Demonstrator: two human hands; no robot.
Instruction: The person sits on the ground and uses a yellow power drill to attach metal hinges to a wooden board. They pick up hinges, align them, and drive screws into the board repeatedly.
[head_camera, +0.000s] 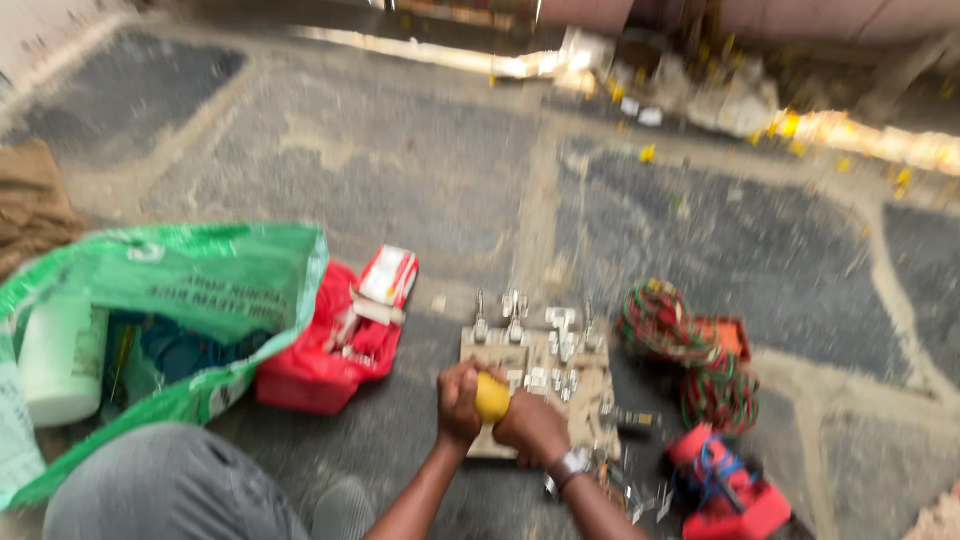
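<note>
The picture is blurred. Both my hands meet over a small wooden board (590, 385) lying on the stone floor. My left hand (459, 400) and my right hand (530, 425) are both closed around a tool with a round yellow handle (491, 397), held upright over the board's near left part. Several metal fittings (540, 330) stand on the far part of the board. A metal watch (567, 467) sits on my right wrist.
Coils of red and green wire (660, 322) lie right of the board, with a red box (725, 490) nearer me. Left of the board are a red bag with a small carton (387, 277) and a green sack (180, 290) holding a white container (55, 360). My knee (170, 485) is at lower left.
</note>
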